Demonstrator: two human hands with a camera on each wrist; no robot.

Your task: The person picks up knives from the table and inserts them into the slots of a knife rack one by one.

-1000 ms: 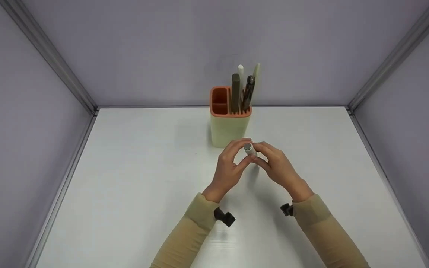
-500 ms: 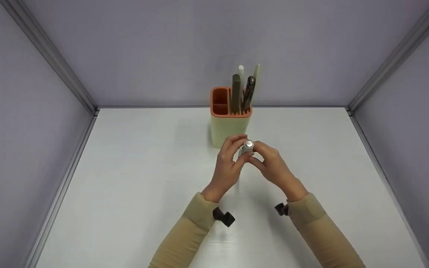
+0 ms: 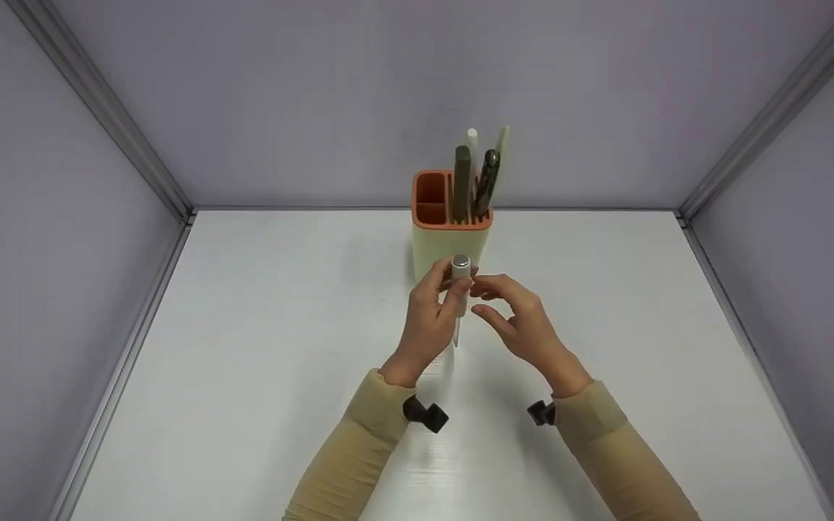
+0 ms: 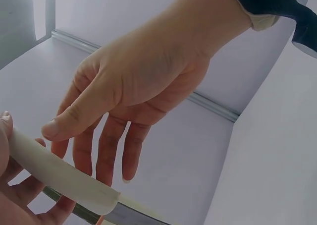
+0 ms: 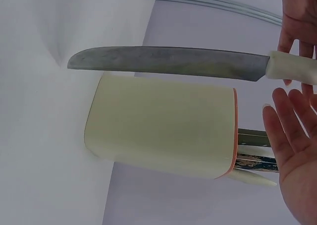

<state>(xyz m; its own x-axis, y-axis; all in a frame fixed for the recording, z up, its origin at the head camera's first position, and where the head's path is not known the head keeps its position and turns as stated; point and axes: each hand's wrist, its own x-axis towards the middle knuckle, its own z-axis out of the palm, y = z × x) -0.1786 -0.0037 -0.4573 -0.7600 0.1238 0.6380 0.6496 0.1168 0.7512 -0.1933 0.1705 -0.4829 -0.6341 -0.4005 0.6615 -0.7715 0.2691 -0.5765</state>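
Observation:
My left hand (image 3: 426, 312) pinches the white handle of a knife (image 3: 461, 289) between thumb and fingers. That knife hangs with its blade (image 5: 168, 61) pointing down toward the table, in front of the knife block. The right wrist view shows the grey blade and part of the white handle. To the right of the handle is my right hand (image 3: 525, 318), its fingers spread and loosely bent, the thumb apart from them. In the left wrist view the right hand (image 4: 143, 81) has its fingers partly behind the handle; I cannot tell whether they touch it.
A pale green knife block (image 5: 158, 126) with an orange top stands near the back wall. Its slots hold a dark green handle (image 3: 462, 184), a dark patterned handle (image 3: 487, 181) and paler pieces. Walls enclose the white table (image 3: 279, 325) at the back and both sides.
Both hands were at the knife's handle. The left hand has moved the knife left and tilted it, so more of the handle shows. The right thumb and fingers have parted from their pinch.

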